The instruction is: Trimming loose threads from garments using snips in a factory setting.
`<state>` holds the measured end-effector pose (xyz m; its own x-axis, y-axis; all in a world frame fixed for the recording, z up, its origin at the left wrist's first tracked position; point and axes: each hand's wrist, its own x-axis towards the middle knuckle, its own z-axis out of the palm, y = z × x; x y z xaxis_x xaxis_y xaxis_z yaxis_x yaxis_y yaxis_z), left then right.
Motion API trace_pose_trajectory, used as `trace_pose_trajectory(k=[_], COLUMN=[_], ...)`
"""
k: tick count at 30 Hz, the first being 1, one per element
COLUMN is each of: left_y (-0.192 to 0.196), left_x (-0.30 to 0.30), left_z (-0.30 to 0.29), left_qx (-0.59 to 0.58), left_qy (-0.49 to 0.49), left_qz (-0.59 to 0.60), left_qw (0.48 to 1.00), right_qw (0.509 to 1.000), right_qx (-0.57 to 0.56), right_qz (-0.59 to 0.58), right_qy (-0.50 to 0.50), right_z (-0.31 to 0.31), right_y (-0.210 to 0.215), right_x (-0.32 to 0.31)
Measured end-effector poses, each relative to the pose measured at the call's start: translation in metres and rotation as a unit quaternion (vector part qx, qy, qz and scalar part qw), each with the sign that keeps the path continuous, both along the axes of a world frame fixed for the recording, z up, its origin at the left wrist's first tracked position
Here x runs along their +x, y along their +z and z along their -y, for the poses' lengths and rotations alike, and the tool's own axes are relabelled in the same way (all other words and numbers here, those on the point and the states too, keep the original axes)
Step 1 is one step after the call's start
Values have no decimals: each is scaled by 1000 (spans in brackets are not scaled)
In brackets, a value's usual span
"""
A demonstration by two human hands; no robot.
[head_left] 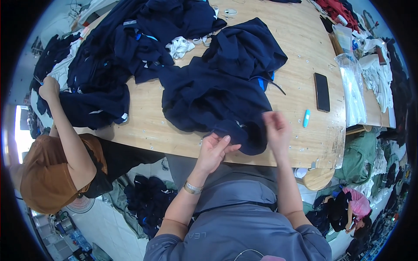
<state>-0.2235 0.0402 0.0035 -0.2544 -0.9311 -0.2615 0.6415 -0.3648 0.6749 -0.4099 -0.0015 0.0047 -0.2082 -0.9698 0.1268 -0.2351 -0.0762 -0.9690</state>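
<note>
A dark navy garment [209, 93] lies bunched on the table in front of me, its near edge close to the table's front edge. My left hand [213, 151] is closed on that near edge, thumb on top and some fingers beneath the cloth. Beside the garment's right edge, my right hand [277, 128] is raised with fingers drawn together. Motion blurs it, and anything small between the fingertips cannot be made out. A dark cord [275, 85] and a bit of bright blue trim [261, 82] stick out at the garment's right side.
More navy garments [100, 65] pile up at the left, where another person's hand [49, 88] is at work. White cloth scraps [179, 47] lie behind my garment. To the right are a phone [321, 92], a light-blue capped pen [306, 118] and plastic bags [350, 91].
</note>
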Motion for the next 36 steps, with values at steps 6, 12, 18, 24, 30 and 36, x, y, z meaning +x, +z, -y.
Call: trace_pose_trajectory(k=[6, 12, 18, 24, 30, 36], left_y=[-4, -26, -23, -24, -24, -20], left_x=[0, -3, -4, -5, -5, -4], left_z=[-6, -12, -16, -16, -14, -6], left_qx=[22, 24, 66, 65, 59, 192], left_qy=[-23, -22, 1, 14, 5, 30], left_qz=[60, -64, -103, -28, -15, -80], left_qw=[998, 997, 993, 997, 998, 978], right_qw=[936, 993, 936, 948, 994, 992], right_qx=[100, 30, -12, -58, 41, 56], right_qz=[-307, -106, -276, -223, 50, 41], right_qy=[-142, 38, 218, 222, 86, 102], right_z=[3, -25, -14, -10, -6, -12], right_y=[11, 29, 25, -1, 2, 16], right_x=[-49, 15, 39, 38, 25, 16])
